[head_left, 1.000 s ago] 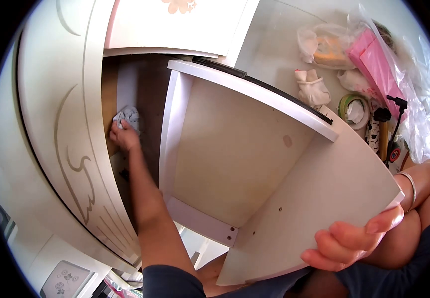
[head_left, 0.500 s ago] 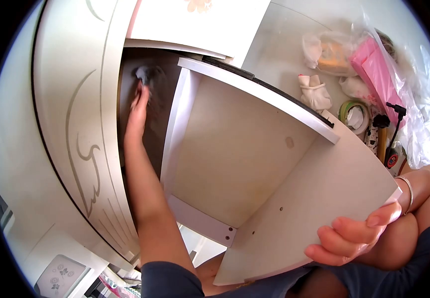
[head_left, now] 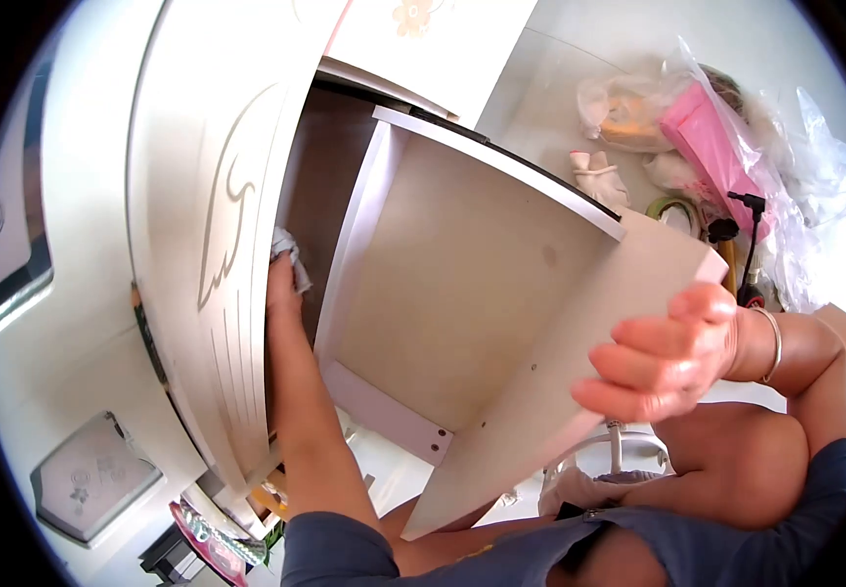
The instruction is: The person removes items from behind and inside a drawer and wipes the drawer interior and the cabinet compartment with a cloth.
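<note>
A pale drawer (head_left: 462, 264) with a bare inside sits tilted, pulled out of a white cabinet (head_left: 237, 196) with grey carved lines. My left hand (head_left: 284, 279) reaches into the dark gap between the cabinet front and the drawer's side, closed on a crumpled grey-white cloth (head_left: 296, 256); the cabinet front partly hides it. At the drawer's front panel (head_left: 565, 333), my right hand (head_left: 658, 357) is curled over the outer edge, fingers bent round it. A black rail (head_left: 511, 152) runs along the drawer's far side.
Clear plastic bags, a pink package (head_left: 707, 137), a white cloth bundle (head_left: 599, 178) and a roll of tape (head_left: 675, 210) lie on the floor at the upper right. A grey lidded box (head_left: 95, 479) stands at the lower left. My bent knee is beside the drawer.
My left hand with the cloth has come down the gap, nearer my body. My right hand and the drawer's front panel sit higher and further left, and the view has shifted.
</note>
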{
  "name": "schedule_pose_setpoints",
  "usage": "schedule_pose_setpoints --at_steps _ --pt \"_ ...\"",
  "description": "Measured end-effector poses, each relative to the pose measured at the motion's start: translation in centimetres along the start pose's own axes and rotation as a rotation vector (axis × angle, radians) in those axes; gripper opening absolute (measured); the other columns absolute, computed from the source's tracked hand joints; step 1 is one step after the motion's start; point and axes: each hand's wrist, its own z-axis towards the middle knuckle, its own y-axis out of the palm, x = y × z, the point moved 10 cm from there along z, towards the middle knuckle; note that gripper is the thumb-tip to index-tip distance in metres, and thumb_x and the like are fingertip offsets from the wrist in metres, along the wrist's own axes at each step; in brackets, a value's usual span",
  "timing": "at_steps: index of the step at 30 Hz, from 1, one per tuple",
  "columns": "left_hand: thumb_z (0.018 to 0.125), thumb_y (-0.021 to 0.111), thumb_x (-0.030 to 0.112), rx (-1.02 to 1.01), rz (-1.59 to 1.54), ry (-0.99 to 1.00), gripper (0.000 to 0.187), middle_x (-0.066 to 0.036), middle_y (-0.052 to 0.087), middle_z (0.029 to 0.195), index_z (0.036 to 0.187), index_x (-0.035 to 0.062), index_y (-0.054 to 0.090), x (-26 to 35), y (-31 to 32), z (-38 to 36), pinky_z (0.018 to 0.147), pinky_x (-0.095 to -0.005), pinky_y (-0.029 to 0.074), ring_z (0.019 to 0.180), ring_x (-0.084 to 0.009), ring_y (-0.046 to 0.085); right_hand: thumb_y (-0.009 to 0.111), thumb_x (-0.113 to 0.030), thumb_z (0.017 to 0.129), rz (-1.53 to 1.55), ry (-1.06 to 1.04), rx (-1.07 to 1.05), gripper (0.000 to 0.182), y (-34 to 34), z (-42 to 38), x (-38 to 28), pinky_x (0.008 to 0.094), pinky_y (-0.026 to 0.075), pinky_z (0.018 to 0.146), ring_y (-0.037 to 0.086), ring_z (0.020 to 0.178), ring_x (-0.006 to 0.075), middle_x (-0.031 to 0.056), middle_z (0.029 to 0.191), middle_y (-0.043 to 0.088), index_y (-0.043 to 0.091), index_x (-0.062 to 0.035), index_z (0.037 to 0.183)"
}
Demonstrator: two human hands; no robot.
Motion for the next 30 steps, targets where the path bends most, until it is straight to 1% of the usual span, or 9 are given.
schedule_pose_setpoints --at_steps 1,4,6,12,17,21,24,28,30 --pt "0.077 0.059 0.021 -0.021 -0.412 -0.332 0.034 -0.007 0.059 0.084 0.109 0.0115 0.053 -0.7 0.5 -2.4 0.042 -0.0296 0.042 0.061 -0.0195 0.056 0.058 -0.018 0.070 0.001 0.001 -0.020 0.024 0.0 0.0 -0.1 0.0281 0.037 0.071 0.051 0.078 0.0097 -0.0047 0.087 0.054 0.060 -0.0158 0.094" --pt "0.085 0.047 0.026 -0.110 -0.949 -0.482 0.032 -0.009 0.057 0.090 0.112 0.0101 0.048 1.3 2.3 -6.0 0.034 -0.0297 0.035 0.053 -0.0203 0.050 0.058 -0.016 0.070 0.007 0.014 -0.046 0.025 -0.4 0.4 -0.2 0.0313 0.040 0.077 0.052 0.083 0.0121 -0.0038 0.089 0.054 0.060 -0.0156 0.095" --pt "0.088 0.039 0.035 -0.524 -1.412 -0.385 0.040 -0.014 0.051 0.106 0.120 0.0101 0.040 5.1 4.9 -9.5 0.037 -0.0324 0.035 0.060 -0.0264 0.045 0.057 -0.016 0.070 0.007 0.023 -0.047 0.026 -0.9 0.8 -0.7 0.0328 0.040 0.079 0.053 0.086 0.0140 -0.0026 0.090 0.055 0.060 -0.0153 0.096" --pt "0.087 0.047 0.032 -1.158 -1.576 -0.340 0.047 -0.019 0.050 0.107 0.123 0.0041 0.040 19.4 10.5 -24.3 0.040 -0.0325 0.038 0.068 -0.0278 0.049 0.065 -0.008 0.064 0.138 0.271 -0.031 0.034 -5.8 1.1 -1.9 0.0364 0.043 0.075 0.056 0.087 0.0227 0.0049 0.095 0.058 0.058 -0.0076 0.097" --pt "0.084 0.052 0.029 -1.301 -1.549 -0.354 0.053 -0.023 0.054 0.108 0.128 0.0008 0.038 31.9 14.2 -35.3 0.049 -0.0380 0.049 0.072 -0.0296 0.055 0.050 -0.024 0.092 0.729 1.041 -0.179 0.033 -8.5 -4.9 -0.9 0.0306 0.045 0.075 0.055 0.085 0.0162 0.0083 0.093 0.058 0.049 -0.0021 0.117" --pt "0.084 0.052 0.013 -1.263 -1.036 -0.115 0.044 -0.015 0.056 0.105 0.125 0.0039 0.041 38.5 20.1 -44.6 0.060 -0.0322 0.051 0.073 -0.0231 0.060 0.046 -0.036 0.093 1.051 1.197 0.263 0.043 -16.7 -7.2 -3.5 0.0274 0.044 0.079 0.050 0.093 0.0106 0.0034 0.103 0.056 0.048 -0.0046 0.122" --pt "0.087 0.053 0.018 -1.469 -0.825 -0.073 0.037 -0.009 0.057 0.099 0.122 0.0066 0.044 43.4 24.2 -53.2 0.066 -0.0283 0.049 0.076 -0.0155 0.059 0.054 -0.018 0.090 0.727 1.244 0.534 0.030 -25.3 -10.9 -6.0 0.0241 0.043 0.077 0.050 0.090 0.0071 0.0019 0.100 0.057 0.051 -0.0023 0.115" --pt "0.092 0.049 0.032 -1.602 -0.332 0.548 0.044 -0.008 0.056 0.106 0.125 0.0047 0.041 47.7 28.0 -62.3 0.084 -0.0273 0.043 0.098 -0.0171 0.054 0.058 -0.005 0.083 0.267 1.290 0.789 0.026 -39.0 -17.9 -11.9 0.0225 0.045 0.074 0.054 0.084 0.0089 0.0021 0.093 0.058 0.052 -0.0012 0.107" --pt "0.093 0.046 0.038 -1.573 -0.369 0.716 0.042 -0.003 0.055 0.102 0.130 0.0184 0.039 47.9 28.2 -64.2 0.078 -0.0236 0.042 0.089 -0.0100 0.052 0.058 -0.005 0.082 0.060 1.283 0.868 0.027 -45.4 -20.0 -15.5 0.0239 0.046 0.079 0.056 0.089 0.0107 0.0043 0.097 0.060 0.054 -0.0011 0.108"
